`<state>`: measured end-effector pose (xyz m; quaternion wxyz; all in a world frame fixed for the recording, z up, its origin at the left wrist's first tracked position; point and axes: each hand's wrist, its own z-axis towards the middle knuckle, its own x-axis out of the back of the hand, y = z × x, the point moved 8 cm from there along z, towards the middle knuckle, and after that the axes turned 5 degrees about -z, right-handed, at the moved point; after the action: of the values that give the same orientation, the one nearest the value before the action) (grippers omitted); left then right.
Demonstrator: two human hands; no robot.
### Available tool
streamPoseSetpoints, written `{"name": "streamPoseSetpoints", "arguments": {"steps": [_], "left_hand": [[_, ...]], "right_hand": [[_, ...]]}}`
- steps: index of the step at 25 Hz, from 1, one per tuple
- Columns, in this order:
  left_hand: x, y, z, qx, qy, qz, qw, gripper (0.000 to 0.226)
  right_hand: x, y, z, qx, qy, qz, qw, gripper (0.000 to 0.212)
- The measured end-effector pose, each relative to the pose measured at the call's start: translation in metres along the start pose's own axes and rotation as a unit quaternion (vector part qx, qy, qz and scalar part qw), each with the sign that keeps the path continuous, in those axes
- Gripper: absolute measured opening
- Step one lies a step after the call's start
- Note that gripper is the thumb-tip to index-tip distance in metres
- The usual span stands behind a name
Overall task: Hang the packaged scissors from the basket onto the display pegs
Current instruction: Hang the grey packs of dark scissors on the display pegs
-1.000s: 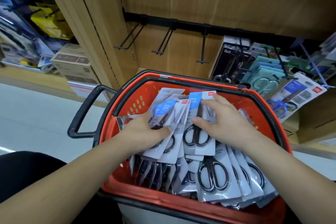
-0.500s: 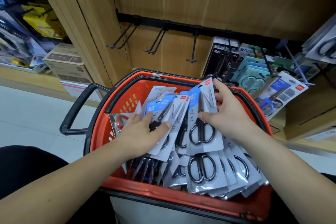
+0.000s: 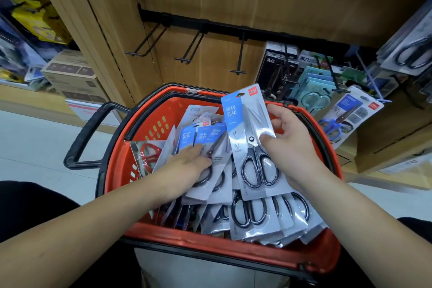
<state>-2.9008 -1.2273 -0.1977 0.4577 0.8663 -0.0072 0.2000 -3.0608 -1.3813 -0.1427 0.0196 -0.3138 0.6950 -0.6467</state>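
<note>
An orange basket in front of me holds several packs of black-handled scissors. My right hand grips one scissors pack by its right edge, thumb on the front, and holds it tilted above the pile. My left hand rests with straight fingers on a fan of smaller blue-labelled packs in the basket. Three bare black display pegs stick out from a rail on the wooden panel behind the basket.
To the right of the bare pegs hang other packs, among them teal-handled scissors and a blue-handled pair. A red-handled pair stands at the basket's left wall. Cardboard boxes sit on the low shelf at left.
My right hand has lifted one pack up off the pile and tilted it toward the pegs. My left hand stayed on the smaller packs.
</note>
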Motion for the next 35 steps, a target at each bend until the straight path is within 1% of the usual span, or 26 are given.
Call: {"name": "streamPoseSetpoints", "arguments": {"steps": [1, 4, 6, 7, 10, 11, 15, 16, 19, 21, 25, 28, 31, 35], "left_hand": [[0.000, 0.002, -0.001, -0.007, 0.005, -0.008, 1.000, 0.041], [0.001, 0.000, -0.004, -0.039, 0.031, 0.011, 0.999, 0.077], [0.006, 0.005, -0.006, -0.047, 0.049, -0.033, 0.997, 0.085], [0.009, 0.009, -0.007, -0.060, 0.055, -0.064, 0.995, 0.084], [0.019, 0.024, -0.006, -0.102, 0.064, -0.156, 0.980, 0.064], [0.021, 0.029, -0.007, -0.106, 0.069, -0.181, 0.975, 0.061], [0.030, 0.043, -0.008, -0.138, 0.077, -0.225, 0.961, 0.045], [0.033, 0.046, -0.008, -0.146, 0.085, -0.241, 0.956, 0.044], [0.046, 0.051, -0.008, -0.164, 0.111, -0.285, 0.938, 0.052], [0.052, 0.052, -0.008, -0.181, 0.111, -0.301, 0.930, 0.057], [0.047, 0.052, -0.006, -0.186, 0.053, -0.358, 0.913, 0.063], [0.043, 0.051, -0.004, -0.174, 0.016, -0.391, 0.904, 0.061], [0.042, 0.052, -0.001, -0.178, -0.001, -0.412, 0.893, 0.058], [0.039, 0.056, -0.001, -0.190, -0.024, -0.431, 0.882, 0.063]], "right_hand": [[-0.003, -0.001, -0.001, -0.002, 0.001, -0.005, 1.000, 0.052], [-0.006, 0.001, -0.001, -0.015, 0.010, -0.023, 1.000, 0.045], [-0.002, 0.001, 0.003, -0.019, 0.032, -0.013, 0.999, 0.047], [0.001, 0.000, 0.005, -0.018, 0.045, -0.002, 0.999, 0.048], [0.008, -0.007, 0.006, 0.002, 0.076, 0.038, 0.996, 0.047], [0.009, -0.007, 0.006, 0.006, 0.082, 0.049, 0.995, 0.047], [0.013, -0.007, 0.008, 0.009, 0.093, 0.080, 0.992, 0.049], [0.016, -0.007, 0.009, 0.008, 0.097, 0.091, 0.991, 0.049], [0.023, -0.012, 0.008, 0.008, 0.097, 0.124, 0.987, 0.048], [0.023, -0.015, 0.007, 0.010, 0.087, 0.146, 0.985, 0.049], [0.019, -0.021, 0.006, 0.014, 0.049, 0.210, 0.976, 0.046], [0.018, -0.026, 0.005, 0.025, 0.036, 0.233, 0.972, 0.044], [0.016, -0.029, 0.004, 0.034, 0.026, 0.244, 0.969, 0.044], [0.015, -0.033, 0.004, 0.035, 0.017, 0.263, 0.964, 0.044]]}}
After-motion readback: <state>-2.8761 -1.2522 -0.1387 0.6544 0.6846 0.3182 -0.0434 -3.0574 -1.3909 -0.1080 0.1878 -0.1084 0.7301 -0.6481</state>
